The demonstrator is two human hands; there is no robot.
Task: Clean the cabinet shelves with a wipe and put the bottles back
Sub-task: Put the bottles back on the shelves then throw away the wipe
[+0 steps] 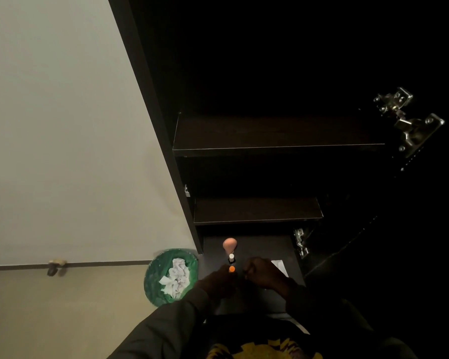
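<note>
Left hand (218,282): my fingers curl around the orange-capped bottle (231,269).
Right hand (263,274): curled; whether it holds anything, I cannot tell.
Bottles: white-capped bottle (231,257) on the bottom shelf (270,247).
Risk: in this dimness I may knock it over.

One head-worn view looks steeply down, close along the dark cabinet (270,141) toward the floor.

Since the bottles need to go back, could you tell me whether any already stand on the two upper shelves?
No, the upper shelf and middle shelf show only bare dark boards.
</note>
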